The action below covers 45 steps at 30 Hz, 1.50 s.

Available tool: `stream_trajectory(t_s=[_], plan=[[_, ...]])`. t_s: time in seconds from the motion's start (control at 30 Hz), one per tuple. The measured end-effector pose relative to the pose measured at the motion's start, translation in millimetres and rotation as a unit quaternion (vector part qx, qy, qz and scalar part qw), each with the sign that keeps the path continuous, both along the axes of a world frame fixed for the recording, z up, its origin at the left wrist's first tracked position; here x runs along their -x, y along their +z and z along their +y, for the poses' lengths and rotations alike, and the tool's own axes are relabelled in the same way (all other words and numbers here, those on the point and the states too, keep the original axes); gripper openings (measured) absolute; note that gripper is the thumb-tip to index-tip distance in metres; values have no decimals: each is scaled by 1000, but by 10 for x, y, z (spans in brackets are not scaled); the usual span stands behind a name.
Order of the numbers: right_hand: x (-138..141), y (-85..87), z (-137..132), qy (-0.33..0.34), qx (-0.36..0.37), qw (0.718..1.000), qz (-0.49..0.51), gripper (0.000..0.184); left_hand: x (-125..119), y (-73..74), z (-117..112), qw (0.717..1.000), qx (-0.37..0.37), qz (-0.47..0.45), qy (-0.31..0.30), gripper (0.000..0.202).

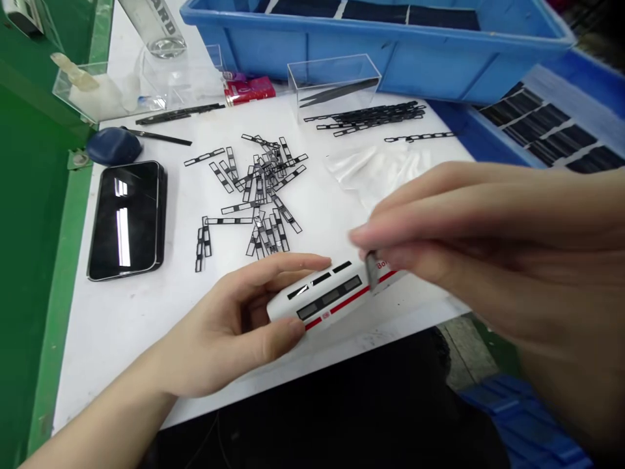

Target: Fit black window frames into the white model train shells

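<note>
My left hand (234, 319) grips a white model train car body (349, 299) by its left end, thumb in front and fingers behind. The body is tilted, with a red stripe and red lettering along its side. A dark window strip (329, 298) sits in the side, below a row of black window openings. My right hand (454, 241) is closed at the body's right part, pinching a grey metal tool (372, 270). Only the tool's flat tip shows, against the side near the lettering; its kind is hidden. Several loose black-framed window strips (263, 182) lie in a pile behind.
A phone-like black device (125, 221) and a dark blue lump (114, 146) lie at left. Tweezers (336, 92) lie at a clear box (333, 65). Behind are more strips (375, 116), white film (375, 169), a red packet (250, 91) and a blue crate (293, 42).
</note>
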State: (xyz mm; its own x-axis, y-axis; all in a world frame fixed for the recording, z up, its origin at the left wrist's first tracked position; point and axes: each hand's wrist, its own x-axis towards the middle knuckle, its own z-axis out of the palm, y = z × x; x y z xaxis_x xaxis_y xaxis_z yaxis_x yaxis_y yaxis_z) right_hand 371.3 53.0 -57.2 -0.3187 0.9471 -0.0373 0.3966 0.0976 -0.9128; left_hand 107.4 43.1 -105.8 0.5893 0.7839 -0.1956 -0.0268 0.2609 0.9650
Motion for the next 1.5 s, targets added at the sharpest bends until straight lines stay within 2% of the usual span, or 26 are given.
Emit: stream_trajectory(t_s=[0.1, 0.23, 0.37, 0.5, 0.57, 0.67, 0.77, 0.97, 1.07, 1.17, 1.3, 1.5], plan=[[118, 71, 193, 66, -108, 992, -20, 14, -2, -18, 2, 1000, -12, -23, -5, 38], [201, 47, 327, 148, -89, 985, -23, 16, -21, -8, 2, 999, -27, -14, 16, 45], [220, -94, 407, 253, -74, 965, -10, 21, -38, 12, 33, 999, -43, -27, 17, 43], [245, -248, 478, 308, -175, 931, 90, 15, -22, -34, 66, 996, -69, -55, -10, 47], [263, -258, 487, 314, -201, 923, 97, 13, -13, -71, 66, 994, -79, -66, -19, 47], [278, -192, 472, 263, -165, 948, 66, 9, -13, -115, 49, 994, -77, -77, -16, 48], [266, -131, 458, 224, -145, 960, 87, 11, -19, -135, 33, 995, -74, -72, -12, 51], [224, -199, 452, 227, -165, 960, 8, 4, -21, -126, 46, 996, -64, -61, -12, 50], [239, -219, 449, 228, -187, 955, -18, 6, -17, -116, 59, 995, -74, -64, -13, 49], [278, -217, 463, 246, -194, 949, -19, 7, -28, -98, 67, 995, -84, -60, -9, 49], [320, -239, 483, 325, -205, 923, 22, 9, -60, -44, 79, 996, -67, -57, 5, 44], [312, -257, 478, 339, -212, 915, 44, 11, -34, -8, 89, 998, -28, -58, -15, 36]])
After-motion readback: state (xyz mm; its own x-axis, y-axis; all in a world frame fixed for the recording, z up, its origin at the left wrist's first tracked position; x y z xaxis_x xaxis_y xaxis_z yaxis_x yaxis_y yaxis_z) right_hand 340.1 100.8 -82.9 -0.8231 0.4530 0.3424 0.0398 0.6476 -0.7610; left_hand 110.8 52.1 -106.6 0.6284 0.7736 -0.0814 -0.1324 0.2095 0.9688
